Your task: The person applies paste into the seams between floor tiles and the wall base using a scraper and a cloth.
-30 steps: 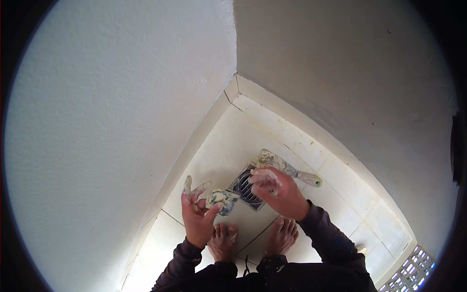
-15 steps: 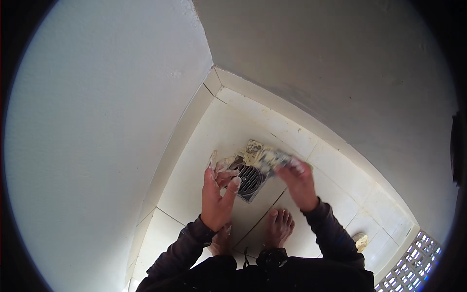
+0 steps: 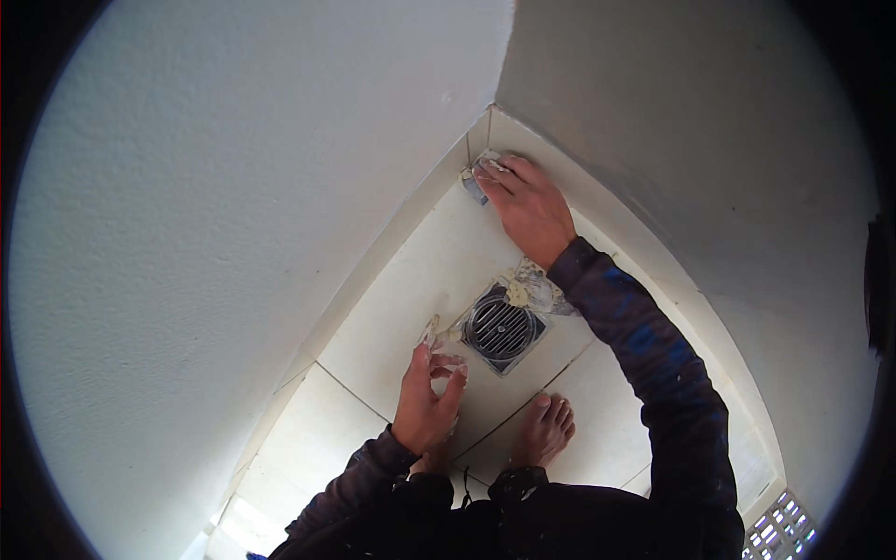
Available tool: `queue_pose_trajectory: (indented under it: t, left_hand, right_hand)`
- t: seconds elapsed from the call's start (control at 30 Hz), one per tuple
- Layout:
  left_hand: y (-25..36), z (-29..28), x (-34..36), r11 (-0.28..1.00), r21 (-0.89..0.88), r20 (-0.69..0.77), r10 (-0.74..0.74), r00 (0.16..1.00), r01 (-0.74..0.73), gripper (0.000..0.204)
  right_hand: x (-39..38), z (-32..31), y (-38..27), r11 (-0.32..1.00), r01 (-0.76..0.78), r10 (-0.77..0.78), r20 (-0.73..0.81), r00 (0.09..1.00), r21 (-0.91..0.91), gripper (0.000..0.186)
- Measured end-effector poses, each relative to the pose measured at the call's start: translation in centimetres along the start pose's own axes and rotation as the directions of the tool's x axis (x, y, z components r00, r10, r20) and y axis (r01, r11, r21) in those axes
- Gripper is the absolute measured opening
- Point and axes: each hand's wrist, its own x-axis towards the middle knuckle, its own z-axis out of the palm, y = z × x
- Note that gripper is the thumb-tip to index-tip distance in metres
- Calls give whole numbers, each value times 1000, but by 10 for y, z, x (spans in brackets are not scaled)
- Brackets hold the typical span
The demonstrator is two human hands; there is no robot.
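Observation:
My right hand [image 3: 534,207] reaches to the far corner, its fingers closed over a small grey piece smeared with cream paste [image 3: 477,189]. That piece touches the tiles where the two walls meet; whether it is a scraper or a pad I cannot tell. Dried-looking paste coats the fingertips. Nearer to me, my left hand [image 3: 429,397] hovers with thumb and fingers apart, paste on them and nothing held. Just beyond it lies a square floor drain [image 3: 504,329] with a round slatted grate. A lump of cream paste on a grey flat piece [image 3: 537,287] lies at the drain's far right edge, partly under my right sleeve.
A white wall [image 3: 233,187] rises on the left and a grey wall [image 3: 691,121] on the right, with tile skirting along both. White floor tiles [image 3: 392,289] lie between. My bare foot [image 3: 547,429] stands near the drain. A perforated grille [image 3: 782,530] shows at the lower right.
My right hand has moved from beside the drain out to the far corner with the grey piece. My left hand has shifted slightly down and right. The view has shifted too.

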Motion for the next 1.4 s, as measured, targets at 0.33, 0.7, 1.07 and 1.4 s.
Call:
queue_pose_trajectory:
  t: [0.33, 0.7, 1.07, 1.4]
  left_hand:
    - [12, -20, -4, 999, 25, -30, -32, 999, 33, 52]
    - [13, -6, -6, 981, -9, 94, -190, 977, 191, 51]
    - [6, -6, 9, 971, 94, 23, 220, 975, -222, 46]
    - [6, 13, 3, 985, 73, 99, 151, 984, -159, 46]
  right_hand:
    - [-28, -54, -12, 999, 30, -37, 312, 949, 29, 31]
    - [-9, -30, 9, 994, 112, -108, 259, 960, 3, 34]
    - [-161, -147, 3, 999, -41, 35, 469, 882, 2, 39]
    - [-112, -85, 12, 1000, -1, -5, 248, 969, 26, 43]
